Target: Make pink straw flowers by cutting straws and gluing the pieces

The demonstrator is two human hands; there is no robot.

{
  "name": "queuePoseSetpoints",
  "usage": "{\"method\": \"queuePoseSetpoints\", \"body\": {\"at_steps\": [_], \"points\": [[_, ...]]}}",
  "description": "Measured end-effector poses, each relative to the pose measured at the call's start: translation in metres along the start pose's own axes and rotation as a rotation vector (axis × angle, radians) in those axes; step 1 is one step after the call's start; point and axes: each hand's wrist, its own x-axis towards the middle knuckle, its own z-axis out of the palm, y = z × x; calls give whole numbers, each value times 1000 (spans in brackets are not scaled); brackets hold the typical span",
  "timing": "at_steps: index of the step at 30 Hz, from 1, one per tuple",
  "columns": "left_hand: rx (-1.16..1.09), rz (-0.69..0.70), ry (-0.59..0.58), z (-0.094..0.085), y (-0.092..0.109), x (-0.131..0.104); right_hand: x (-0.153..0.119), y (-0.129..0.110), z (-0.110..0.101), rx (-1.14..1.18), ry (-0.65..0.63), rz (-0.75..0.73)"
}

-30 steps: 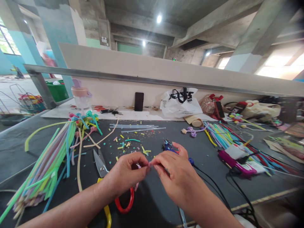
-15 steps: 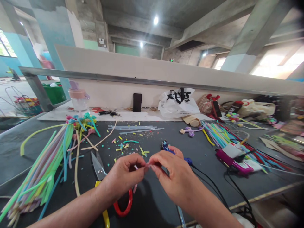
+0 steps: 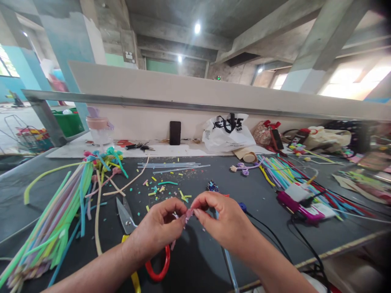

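My left hand [image 3: 166, 221] and my right hand [image 3: 218, 215] meet above the dark tabletop, thumb and forefinger of each closed in a pinch on a small pink piece [image 3: 189, 213]. Its exact kind is too small to make out; a pale pinkish end trails under my left fingers. Scissors [image 3: 126, 217] with yellow and red handles lie partly beneath my left forearm. Behind my right hand sits a blue glue gun [image 3: 242, 206], mostly hidden, its black cable running right. A clear glue stick [image 3: 229, 268] shows below my right hand.
Colourful soft stems [image 3: 58, 228] are bundled at left. Cut scraps [image 3: 161, 188] and clear glue sticks [image 3: 171, 165] lie beyond my hands. A purple glue gun [image 3: 301, 209] rests by more stems at right. A phone [image 3: 175, 133] and a white bag [image 3: 227, 134] stand at the back.
The fingertips have parted slightly, and more of the pink piece shows between them. My right hand has turned a little, its other fingers now tucked out of sight.
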Motion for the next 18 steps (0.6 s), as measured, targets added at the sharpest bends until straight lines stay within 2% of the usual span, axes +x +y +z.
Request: {"method": "queuePoseSetpoints", "body": {"at_steps": [10,18], "points": [[-202,-70,-68,0,6,1,0,1,-6,127,-15,71],[-287,-69,-20,0,2,4,0,4,-8,265,-64,88]]}}
